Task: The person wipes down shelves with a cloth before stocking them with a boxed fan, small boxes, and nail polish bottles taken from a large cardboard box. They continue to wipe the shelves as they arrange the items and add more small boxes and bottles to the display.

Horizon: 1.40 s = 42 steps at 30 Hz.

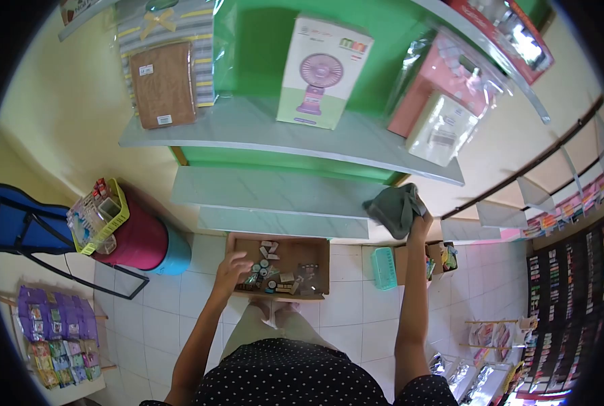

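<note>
A long grey shelf with pale streaks, like smooth stone [268, 190], sits low in front of a bright green wall panel [254, 74]. Above it is a wide grey shelf [241, 125], and on that stand a flat brown pack in clear wrap [163, 84], a white and green box with a purple fan picture [324, 73] and a small white pack in shiny plastic [441, 128]. The floor has shiny white square tiles [346, 321]. Down on the tiles is an open brown cardboard box [322, 271] with little jars, small boxes and clear plastic packs in it. To its right are a mint green plastic basket [384, 268] and a smaller brown box [401, 260] with small colourful things inside. On the left, a yellow-green basket [116, 227] full of small things sits on top of a round dark red tub [140, 233]. The soft, dark grey-green cloth [395, 208] is at the right end of the long grey shelf, all bunched up, with folds and a blurry left edge. The right hand [420, 223] is closed on the cloth. The left hand [233, 269] holds nothing, its fingers spread a bit, over the left side of the cardboard box. The two hands are well apart.
</note>
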Each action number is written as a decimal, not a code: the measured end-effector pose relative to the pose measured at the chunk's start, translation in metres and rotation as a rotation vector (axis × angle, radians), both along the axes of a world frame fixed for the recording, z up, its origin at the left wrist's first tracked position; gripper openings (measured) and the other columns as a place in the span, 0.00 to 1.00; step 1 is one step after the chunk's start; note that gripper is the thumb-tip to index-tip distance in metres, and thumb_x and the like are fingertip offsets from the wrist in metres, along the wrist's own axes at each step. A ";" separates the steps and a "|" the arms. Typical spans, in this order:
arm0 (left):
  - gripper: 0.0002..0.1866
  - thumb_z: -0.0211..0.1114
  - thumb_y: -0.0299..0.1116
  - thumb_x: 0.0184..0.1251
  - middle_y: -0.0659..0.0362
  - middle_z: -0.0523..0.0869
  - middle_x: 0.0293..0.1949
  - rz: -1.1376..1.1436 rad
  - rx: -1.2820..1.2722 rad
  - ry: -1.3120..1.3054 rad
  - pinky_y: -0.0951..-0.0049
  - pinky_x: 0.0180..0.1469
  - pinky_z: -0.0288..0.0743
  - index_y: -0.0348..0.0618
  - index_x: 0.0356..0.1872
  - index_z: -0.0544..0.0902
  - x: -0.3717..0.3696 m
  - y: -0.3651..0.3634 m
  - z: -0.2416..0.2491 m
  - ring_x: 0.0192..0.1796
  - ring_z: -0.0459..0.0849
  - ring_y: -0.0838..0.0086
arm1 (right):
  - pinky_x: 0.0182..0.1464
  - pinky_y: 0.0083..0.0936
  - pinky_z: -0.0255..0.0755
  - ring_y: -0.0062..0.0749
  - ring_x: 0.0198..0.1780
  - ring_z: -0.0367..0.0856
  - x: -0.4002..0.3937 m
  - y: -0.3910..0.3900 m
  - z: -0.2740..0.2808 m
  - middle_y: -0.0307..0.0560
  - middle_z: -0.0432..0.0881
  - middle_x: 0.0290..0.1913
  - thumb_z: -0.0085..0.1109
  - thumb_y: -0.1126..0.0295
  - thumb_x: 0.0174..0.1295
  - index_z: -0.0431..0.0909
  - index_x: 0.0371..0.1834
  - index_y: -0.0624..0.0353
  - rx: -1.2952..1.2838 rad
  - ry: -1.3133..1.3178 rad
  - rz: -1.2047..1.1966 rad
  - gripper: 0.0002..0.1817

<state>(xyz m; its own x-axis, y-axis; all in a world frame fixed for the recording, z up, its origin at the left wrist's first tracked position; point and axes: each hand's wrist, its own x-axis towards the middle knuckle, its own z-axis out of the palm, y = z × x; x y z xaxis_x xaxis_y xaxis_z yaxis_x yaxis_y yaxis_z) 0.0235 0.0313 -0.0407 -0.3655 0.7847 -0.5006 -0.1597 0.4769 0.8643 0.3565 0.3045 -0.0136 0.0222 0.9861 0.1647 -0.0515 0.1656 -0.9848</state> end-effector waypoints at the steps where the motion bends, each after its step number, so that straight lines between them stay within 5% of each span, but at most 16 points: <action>1: 0.23 0.53 0.38 0.51 0.58 0.79 0.40 0.049 -0.102 0.039 0.67 0.43 0.67 0.45 0.51 0.67 -0.009 -0.013 -0.025 0.44 0.76 0.73 | 0.44 0.31 0.71 0.40 0.41 0.77 0.005 0.029 -0.027 0.52 0.75 0.46 0.41 0.81 0.48 0.66 0.52 0.69 0.104 -0.157 -0.019 0.23; 3: 0.23 0.54 0.38 0.50 0.58 0.80 0.38 0.119 -0.231 0.078 0.67 0.41 0.67 0.45 0.50 0.68 -0.024 -0.054 -0.071 0.42 0.77 0.72 | 0.53 0.40 0.64 0.52 0.51 0.70 -0.018 0.037 -0.056 0.59 0.68 0.53 0.46 0.78 0.46 0.63 0.55 0.67 0.050 -0.781 -0.089 0.27; 4: 0.22 0.54 0.37 0.51 0.58 0.80 0.37 0.168 -0.296 0.070 0.66 0.40 0.67 0.45 0.50 0.68 -0.028 -0.076 -0.090 0.41 0.77 0.72 | 0.59 0.45 0.53 0.59 0.59 0.57 -0.034 0.026 -0.066 0.62 0.59 0.59 0.50 0.74 0.46 0.61 0.57 0.64 0.458 -1.253 -0.183 0.29; 8: 0.21 0.53 0.36 0.50 0.58 0.80 0.36 0.335 -0.488 0.008 0.65 0.38 0.67 0.45 0.49 0.69 -0.037 -0.149 -0.128 0.39 0.77 0.71 | 0.60 0.45 0.50 0.57 0.61 0.54 -0.095 -0.008 -0.056 0.59 0.56 0.61 0.54 0.65 0.48 0.64 0.55 0.63 0.470 -1.207 -0.243 0.29; 11: 0.21 0.57 0.33 0.47 0.55 0.80 0.32 0.431 -0.555 0.051 0.73 0.28 0.69 0.41 0.45 0.72 -0.035 -0.160 -0.137 0.33 0.79 0.72 | 0.59 0.44 0.52 0.55 0.61 0.55 -0.153 -0.032 -0.045 0.58 0.60 0.60 0.54 0.64 0.48 0.65 0.54 0.63 0.536 -1.134 -0.179 0.28; 14: 0.19 0.57 0.30 0.47 0.54 0.80 0.30 0.384 -0.358 0.107 0.73 0.29 0.71 0.40 0.44 0.72 -0.051 -0.124 -0.154 0.32 0.79 0.71 | 0.60 0.41 0.53 0.52 0.61 0.57 -0.194 -0.057 -0.039 0.57 0.60 0.60 0.57 0.62 0.47 0.64 0.55 0.62 0.598 -1.182 -0.051 0.30; 20: 0.16 0.58 0.30 0.49 0.50 0.80 0.29 0.188 -0.107 0.377 0.72 0.34 0.72 0.37 0.42 0.73 -0.057 -0.083 -0.168 0.30 0.79 0.68 | 0.60 0.40 0.55 0.51 0.61 0.56 -0.135 -0.039 -0.036 0.55 0.60 0.60 0.61 0.62 0.45 0.61 0.58 0.60 0.682 -1.153 0.184 0.34; 25: 0.16 0.58 0.32 0.49 0.50 0.81 0.28 0.329 -0.228 0.364 0.71 0.34 0.73 0.37 0.41 0.74 -0.041 -0.192 -0.240 0.30 0.80 0.68 | 0.61 0.44 0.50 0.56 0.61 0.55 -0.142 -0.037 -0.035 0.58 0.60 0.59 0.55 0.70 0.46 0.58 0.58 0.68 0.706 -1.211 0.198 0.33; 34: 0.08 0.54 0.29 0.50 0.53 0.78 0.20 0.813 -0.759 -0.083 0.74 0.21 0.74 0.35 0.29 0.74 0.040 -0.342 -0.261 0.21 0.78 0.72 | 0.63 0.43 0.46 0.56 0.62 0.51 -0.317 -0.097 -0.035 0.62 0.58 0.58 0.52 0.66 0.47 0.57 0.57 0.69 0.813 -1.215 0.365 0.33; 39: 0.08 0.54 0.27 0.50 0.52 0.78 0.22 0.927 -0.678 -0.165 0.74 0.22 0.75 0.33 0.31 0.74 0.049 -0.339 -0.268 0.23 0.79 0.71 | 0.62 0.43 0.48 0.57 0.61 0.54 -0.405 -0.124 -0.040 0.62 0.59 0.58 0.50 0.61 0.49 0.59 0.56 0.70 0.891 -1.214 0.307 0.32; 42: 0.14 0.53 0.39 0.53 0.56 0.81 0.27 0.782 -0.602 -0.112 0.66 0.26 0.70 0.45 0.39 0.72 0.035 -0.319 -0.268 0.28 0.80 0.70 | 0.61 0.42 0.50 0.57 0.60 0.55 -0.439 -0.141 -0.039 0.62 0.59 0.57 0.51 0.59 0.49 0.60 0.54 0.70 0.931 -1.124 0.310 0.32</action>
<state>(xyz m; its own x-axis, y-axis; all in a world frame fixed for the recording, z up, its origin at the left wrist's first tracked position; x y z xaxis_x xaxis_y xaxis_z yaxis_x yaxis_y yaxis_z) 0.0586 -0.2879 -0.3092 -0.5978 -0.0535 -0.7998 -0.6830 0.5564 0.4733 -0.0821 0.1633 -0.0524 -0.7257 0.4616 0.5101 0.4933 0.8660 -0.0820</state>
